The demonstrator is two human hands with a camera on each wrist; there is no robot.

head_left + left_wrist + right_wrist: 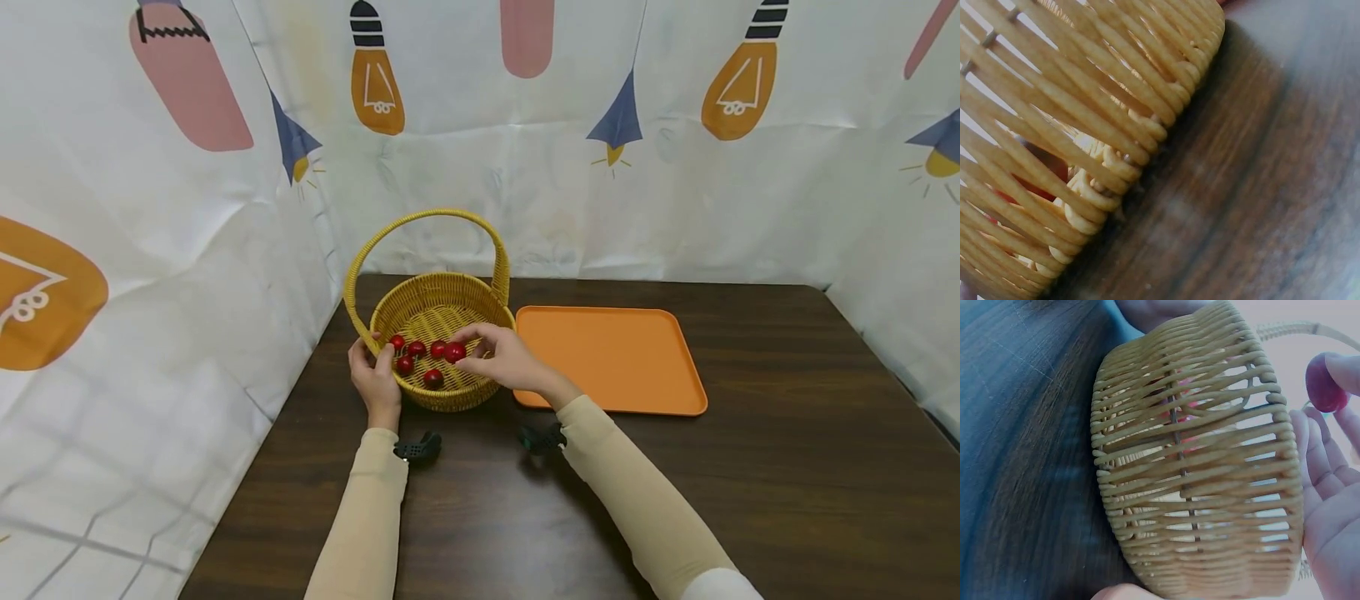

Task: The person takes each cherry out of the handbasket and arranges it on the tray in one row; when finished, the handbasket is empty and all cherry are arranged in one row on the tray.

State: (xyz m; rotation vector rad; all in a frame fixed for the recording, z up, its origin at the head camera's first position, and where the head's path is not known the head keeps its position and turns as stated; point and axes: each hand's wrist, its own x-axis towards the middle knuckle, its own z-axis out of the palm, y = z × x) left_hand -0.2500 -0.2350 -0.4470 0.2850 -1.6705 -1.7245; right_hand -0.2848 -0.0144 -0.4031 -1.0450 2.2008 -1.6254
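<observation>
A yellow wicker basket (450, 400) with a tall arched handle stands on the table, and several dark red cherries (433, 379) lie inside it, mostly toward its left. My left hand (375, 385) grips the basket's left rim by the foot of the handle. Over the basket, my right hand (501, 357) pinches a cherry (454, 352) between thumb and fingers. That same cherry (1325, 384) shows at the fingertips in the right wrist view, above the rim. In the left wrist view, the woven wall (1085, 125) fills the upper left, with dark red visible through its gaps.
An orange rectangular tray (615, 358) lies right of the basket, close to its side. Both stand on a dark wooden table (787, 467). A white printed cloth (480, 192) hangs behind the table and along its left side.
</observation>
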